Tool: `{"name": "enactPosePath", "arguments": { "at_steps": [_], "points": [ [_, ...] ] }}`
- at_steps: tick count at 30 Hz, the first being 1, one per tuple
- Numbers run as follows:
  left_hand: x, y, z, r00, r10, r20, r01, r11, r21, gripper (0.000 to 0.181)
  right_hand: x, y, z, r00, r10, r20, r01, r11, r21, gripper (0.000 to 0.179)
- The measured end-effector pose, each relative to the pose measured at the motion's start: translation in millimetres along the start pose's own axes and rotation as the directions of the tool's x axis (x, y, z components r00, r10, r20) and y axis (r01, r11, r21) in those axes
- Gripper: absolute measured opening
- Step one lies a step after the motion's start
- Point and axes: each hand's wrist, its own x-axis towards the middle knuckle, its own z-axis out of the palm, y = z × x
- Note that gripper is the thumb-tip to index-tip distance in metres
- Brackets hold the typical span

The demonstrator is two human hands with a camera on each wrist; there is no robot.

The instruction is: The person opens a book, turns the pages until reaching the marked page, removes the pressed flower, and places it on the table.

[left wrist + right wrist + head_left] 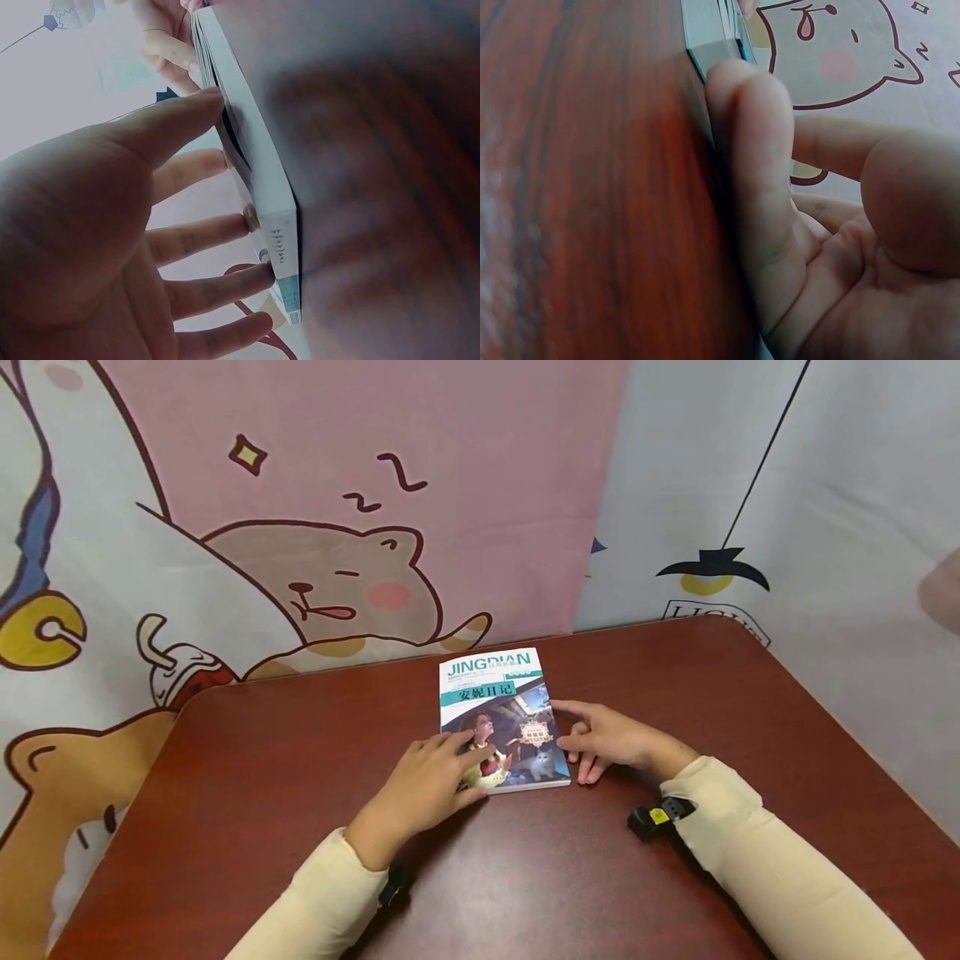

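Observation:
A closed paperback book (pixel 497 718) with a teal and white cover and a painted figure lies flat on the table, its title at the far end. My left hand (pixel 427 781) reaches over its lower left part, fingers spread and nearly straight. In the left wrist view the left thumb (pixel 187 120) lies against the page edges at the near side, where a narrow gap shows between pages. My right hand (pixel 611 739) is beside the book's right edge, index finger extended along it and thumb near the lower right. The right wrist view shows the other fingers low by the tabletop.
The brown wooden table (pixel 300 735) has rounded far corners. Behind it hangs a cloth backdrop (pixel 510 510) printed with cartoon animals. Black straps with small devices (pixel 652 818) are at both wrists, below the cream sleeves (pixel 720 810).

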Motion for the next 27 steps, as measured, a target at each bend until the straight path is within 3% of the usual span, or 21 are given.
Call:
{"name": "enactPosePath", "arguments": {
  "at_steps": [12,20,27],
  "points": [
    [3.5,0.0,-2.9,1.0,0.023,-0.001,-0.023,1.0,0.008,0.057,-2.9,-2.7,-1.0,1.0,0.029,-0.013,-0.028,0.998,0.05,0.063],
    [1.7,2.0,-2.9,0.999,0.002,0.045,-0.002,1.0,-0.011,0.056,-2.8,1.8,-1.4,0.998,0.057,0.013,-0.058,0.994,0.088,0.063],
    [0.0,-0.8,-2.0,1.0,-0.013,0.008,0.013,0.999,-0.039,0.062,2.1,2.0,-1.7,0.999,0.037,0.006,-0.037,0.996,0.079,0.062]
  ]
}}
